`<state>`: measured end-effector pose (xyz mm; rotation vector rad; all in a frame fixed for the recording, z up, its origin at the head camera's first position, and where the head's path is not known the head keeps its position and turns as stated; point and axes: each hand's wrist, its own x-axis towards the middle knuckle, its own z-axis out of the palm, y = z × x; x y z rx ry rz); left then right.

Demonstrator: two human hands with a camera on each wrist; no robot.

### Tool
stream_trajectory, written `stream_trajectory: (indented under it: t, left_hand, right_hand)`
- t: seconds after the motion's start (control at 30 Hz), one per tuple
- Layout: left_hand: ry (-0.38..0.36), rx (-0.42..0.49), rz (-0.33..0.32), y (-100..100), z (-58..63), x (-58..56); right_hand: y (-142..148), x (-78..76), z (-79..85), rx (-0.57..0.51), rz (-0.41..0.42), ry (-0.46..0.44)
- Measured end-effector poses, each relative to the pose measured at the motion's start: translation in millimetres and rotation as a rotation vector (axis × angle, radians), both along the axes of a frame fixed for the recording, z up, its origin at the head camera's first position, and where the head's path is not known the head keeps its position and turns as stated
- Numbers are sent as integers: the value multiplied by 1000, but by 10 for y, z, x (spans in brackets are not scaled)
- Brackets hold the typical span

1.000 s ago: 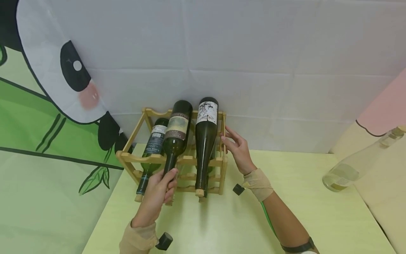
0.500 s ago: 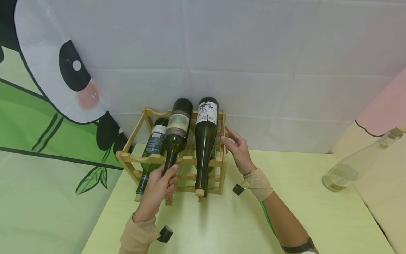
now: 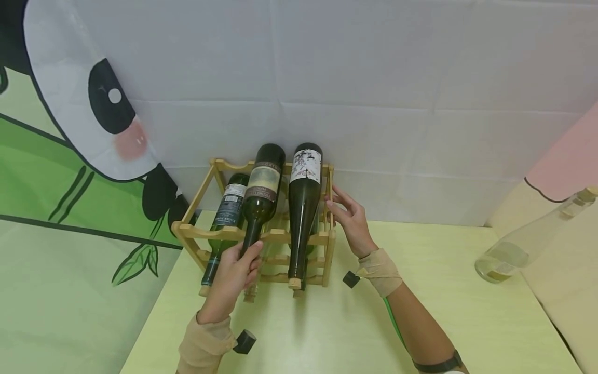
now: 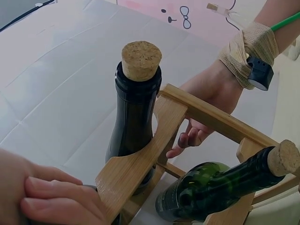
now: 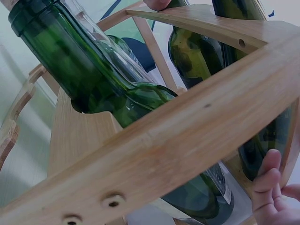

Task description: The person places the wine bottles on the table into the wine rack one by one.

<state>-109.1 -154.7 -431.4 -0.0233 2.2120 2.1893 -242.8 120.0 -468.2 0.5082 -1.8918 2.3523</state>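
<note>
A wooden wine rack (image 3: 289,237) stands near the wall with several corked bottles lying in it. My left hand (image 3: 233,278) grips the neck of a dark wine bottle (image 3: 258,195) with a cream and maroon label, resting on the rack's top middle. Beside it lies another dark wine bottle (image 3: 303,208) with a white label, its cork (image 4: 141,58) close up in the left wrist view. At the rack's right side my right hand (image 3: 351,223) holds the frame, its fingers (image 5: 269,187) by the rear upright. A green bottle (image 3: 229,208) lies lower on the left.
A clear corked bottle (image 3: 509,252) stands on the right of the pale yellow table (image 3: 420,311). Behind the rack hangs a white sheet (image 3: 374,135) with a printed cartoon. Lower in the rack, a clear bottle's neck (image 3: 250,293) sticks out toward the front.
The left hand has shifted slightly up and away with the cream-labelled wine bottle, whose base now sits a little farther back. The right hand and the rack look unchanged.
</note>
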Motion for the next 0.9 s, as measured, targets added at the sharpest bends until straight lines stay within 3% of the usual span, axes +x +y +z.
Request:
stream_trajectory:
  t: [0.47,0.73,0.9]
  left_hand:
    - [-24,-47,-17,-23,23,2]
    - [34,-161,17,-51,-8,20]
    - [100,-336,90,-201,-20,31]
  right_hand:
    - [58,56,-63,92,-30,-19]
    - [266,172,-212,110,-43,-19]
    - [525,251,-303,150,-107,-15]
